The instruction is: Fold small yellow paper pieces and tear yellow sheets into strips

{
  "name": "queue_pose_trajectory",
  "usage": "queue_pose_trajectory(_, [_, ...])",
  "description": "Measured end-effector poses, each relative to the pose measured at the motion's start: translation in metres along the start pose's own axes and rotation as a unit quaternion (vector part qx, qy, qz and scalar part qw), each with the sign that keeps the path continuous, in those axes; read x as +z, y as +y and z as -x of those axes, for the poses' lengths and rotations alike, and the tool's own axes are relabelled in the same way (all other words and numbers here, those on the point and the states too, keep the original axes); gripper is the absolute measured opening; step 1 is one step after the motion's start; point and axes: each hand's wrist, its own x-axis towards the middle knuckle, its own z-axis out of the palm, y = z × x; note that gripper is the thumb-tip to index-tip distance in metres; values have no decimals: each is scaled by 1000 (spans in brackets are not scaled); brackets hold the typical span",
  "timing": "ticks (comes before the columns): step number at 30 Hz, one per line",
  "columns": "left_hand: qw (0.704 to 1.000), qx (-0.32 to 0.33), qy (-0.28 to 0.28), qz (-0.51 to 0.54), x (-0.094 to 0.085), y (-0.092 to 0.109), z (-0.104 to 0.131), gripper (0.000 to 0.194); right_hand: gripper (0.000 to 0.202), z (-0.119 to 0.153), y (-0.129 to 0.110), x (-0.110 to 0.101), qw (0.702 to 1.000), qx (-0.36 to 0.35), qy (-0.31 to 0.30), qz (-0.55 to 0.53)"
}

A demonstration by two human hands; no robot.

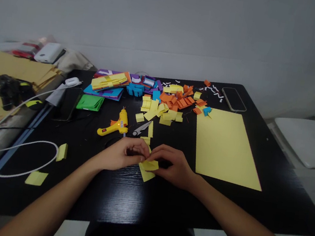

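My left hand (125, 153) and my right hand (172, 165) meet near the front middle of the black table. Between their fingertips they pinch a small piece of yellow paper (149, 166), bent or folded, with part of it hidden by the fingers. Just beyond the hands lie more yellow paper pieces (151, 129) and a grey-handled cutting tool (141, 128), perhaps scissors, partly covered. A yellow hot glue gun (118, 124) rests on its side, beyond my left hand. To the right of my right hand lies a large yellow paper sheet (226, 148).
Folded yellow and orange paper pieces (177, 101) are heaped at the back, beside stacked coloured paper (111, 81) and a green bundle (90, 102). A phone (233, 99) lies back right. A white cable (15, 173) loops over the left side, near two yellow paper pieces (36, 178).
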Motion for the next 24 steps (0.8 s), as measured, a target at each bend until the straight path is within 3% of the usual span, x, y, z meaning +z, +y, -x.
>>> queue_pose_trajectory(9, [995, -83, -48, 26, -4, -6, 0, 16, 15, 4, 3, 5, 997, -64, 10, 43])
queue_pose_trajectory(16, [995, -93, -32, -28, -1, -6, 3, 16, 16, 7, 4, 7, 995, -73, -4, 61])
queue_pose_trajectory(24, [995, -99, -33, 0, -2, -7, 2, 17, 17, 7, 3, 7, 997, -59, 3, 51])
